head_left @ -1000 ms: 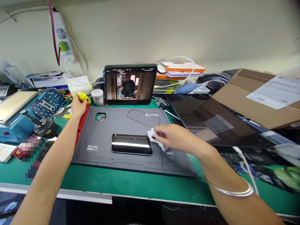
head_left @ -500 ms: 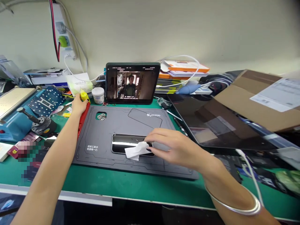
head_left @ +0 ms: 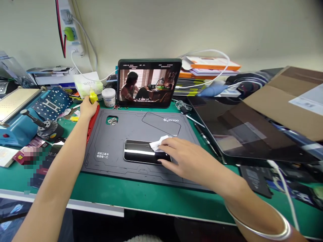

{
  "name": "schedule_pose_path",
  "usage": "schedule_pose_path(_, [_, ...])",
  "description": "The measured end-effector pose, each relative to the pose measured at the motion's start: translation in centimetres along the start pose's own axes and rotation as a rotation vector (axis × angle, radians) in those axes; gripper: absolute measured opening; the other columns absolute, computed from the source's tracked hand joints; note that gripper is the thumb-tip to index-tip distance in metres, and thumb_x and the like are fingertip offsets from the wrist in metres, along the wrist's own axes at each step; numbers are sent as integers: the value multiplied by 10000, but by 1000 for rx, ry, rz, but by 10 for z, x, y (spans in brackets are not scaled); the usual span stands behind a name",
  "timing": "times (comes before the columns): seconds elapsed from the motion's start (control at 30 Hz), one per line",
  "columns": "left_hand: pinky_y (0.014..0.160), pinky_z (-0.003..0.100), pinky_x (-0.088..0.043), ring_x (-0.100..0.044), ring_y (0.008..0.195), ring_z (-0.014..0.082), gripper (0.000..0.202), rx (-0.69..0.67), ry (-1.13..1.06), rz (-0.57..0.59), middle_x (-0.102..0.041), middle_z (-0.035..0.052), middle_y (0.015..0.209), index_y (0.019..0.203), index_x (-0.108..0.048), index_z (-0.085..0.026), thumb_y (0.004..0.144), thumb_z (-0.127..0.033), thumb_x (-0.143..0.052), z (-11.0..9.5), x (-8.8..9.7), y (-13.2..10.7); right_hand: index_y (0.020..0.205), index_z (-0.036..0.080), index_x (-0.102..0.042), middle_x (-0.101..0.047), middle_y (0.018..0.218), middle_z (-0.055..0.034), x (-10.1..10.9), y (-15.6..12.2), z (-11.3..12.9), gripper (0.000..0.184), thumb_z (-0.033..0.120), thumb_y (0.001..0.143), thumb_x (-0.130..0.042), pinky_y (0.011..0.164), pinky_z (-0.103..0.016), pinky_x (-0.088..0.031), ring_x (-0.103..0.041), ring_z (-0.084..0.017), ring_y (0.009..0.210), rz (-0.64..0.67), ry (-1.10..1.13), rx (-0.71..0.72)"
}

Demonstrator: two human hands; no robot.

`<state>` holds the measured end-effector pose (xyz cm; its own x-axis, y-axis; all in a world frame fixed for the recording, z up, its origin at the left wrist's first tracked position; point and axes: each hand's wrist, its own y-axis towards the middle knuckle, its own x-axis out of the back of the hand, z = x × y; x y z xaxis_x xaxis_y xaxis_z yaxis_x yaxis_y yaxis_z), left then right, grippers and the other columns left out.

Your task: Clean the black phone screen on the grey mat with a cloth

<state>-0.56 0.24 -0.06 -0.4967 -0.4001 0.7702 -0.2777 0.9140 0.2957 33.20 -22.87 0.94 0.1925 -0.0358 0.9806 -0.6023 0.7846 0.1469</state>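
Right hand is down on a glossy black smartphone, which lies flat, glass up, on a dark grey rubber repair mat, low and central. A white cloth wipe is bunched under the fingers on the upper right of the glass. The hand covers the phone's right end. Thin silver bangle on that wrist.

Left hand is closed around a small yellow plastic bottle, tip up, near the mat's far left corner and just beside a red bar along the mat's left edge. Hands well apart, nothing shared.

Around: the grey mat sits on a green cutting mat. Straight ahead, just past the mat's far edge, a black-framed tablet plays a video, with a white plastic jar beside it. Left: a blue bench press with a black lever and a blue dotted pad. Right: a large dark glass panel lies tilted, a brown cardboard box over its far corner, and a white cable runs past it. Blue rubber air blower sits behind, in front of stacked boxes. Nothing sits between the right hand and the phone except the wipe.
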Motion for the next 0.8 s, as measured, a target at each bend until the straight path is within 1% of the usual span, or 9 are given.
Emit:
schedule_pose_path(0.1, [922, 514, -489, -640, 1035, 390, 347, 26, -26, -9, -689, 179, 1069, 1078, -604, -150, 772, -298, -675, -2, -1, 0, 1179, 128, -623, -618, 1229, -162, -5, 4, 12, 320, 266, 890, -629, 913, -480, -530, -595, -315, 1101, -37, 67, 133])
schedule_pose_path(0.2, [965, 499, -475, -616, 1090, 368, 373, 25, -56, -56, -664, 183, 1111, 1113, -576, -137, 795, -317, -652, -3, -1, 0, 1199, 115, -607, -587, 1300, -165, -9, 6, 26, 368, 283, 877, -665, 950, -460, -523, -572, -311, 1152, -38, 133, 206])
schedule_pose_path(0.27, [1002, 488, -455, -592, 1134, 349, 339, 15, -69, -93, -642, 178, 1150, 1115, -565, -139, 834, -323, -608, -4, 0, 0, 1150, 132, -627, -625, 1228, -149, -8, 6, 26, 298, 278, 891, -646, 911, -452, -539, -598, -300, 1092, -34, 146, 190])
schedule_pose_path(0.33, [1023, 490, -439, -579, 1148, 343, 302, 11, -79, -116, -632, 175, 1153, 1091, -567, -144, 855, -331, -586, -4, 0, -1, 1123, 151, -635, -652, 1139, -134, -6, 6, 21, 239, 252, 907, -608, 866, -460, -551, -618, -292, 1025, -32, 136, 125])
schedule_pose_path(0.4, [1028, 495, -433, -575, 1142, 343, 275, 12, -88, -127, -633, 166, 1125, 1057, -572, -152, 851, -333, -597, -5, 0, -1, 1126, 160, -632, -650, 1107, -131, -5, 7, 14, 238, 226, 899, -599, 839, -470, -558, -625, -291, 995, -42, 122, 74])
schedule_pose_path(0.5, [1018, 490, -438, -580, 1119, 340, 239, 6, -99, -134, -634, 151, 1072, 1008, -576, -161, 848, -335, -612, -5, 0, -2, 1161, 164, -623, -599, 1234, -159, -8, 9, 13, 294, 227, 874, -634, 906, -498, -541, -590, -317, 1119, -64, 115, 96])
schedule_pose_path(0.63, [1011, 494, -438, -580, 1103, 343, 213, -1, -105, -137, -625, 150, 1043, 974, -578, -158, 860, -335, -606, -5, -1, -2, 1267, 165, -588, -489, 1432, -170, -16, 12, 25, 414, 281, 876, -659, 1063, -544, -443, -458, -337, 1322, -21, 123, 173])
schedule_pose_path(0.7, [1012, 504, -434, -576, 1105, 349, 204, 1, -106, -138, -624, 151, 1034, 967, -576, -157, 857, -326, -609, -5, -1, -2, 1324, 154, -554, -467, 1460, -170, -18, 14, 29, 481, 300, 879, -663, 1095, -551, -409, -436, -336, 1346, 1, 121, 181])
schedule_pose_path(0.8, [1014, 502, -432, -574, 1104, 346, 194, -7, -110, -139, -626, 142, 1024, 960, -574, -164, 857, -324, -608, -4, -2, -2, 1302, 124, -564, -514, 1407, -192, -16, 14, 26, 462, 287, 882, -666, 1052, -548, -445, -492, -348, 1291, -26, 81, 147])
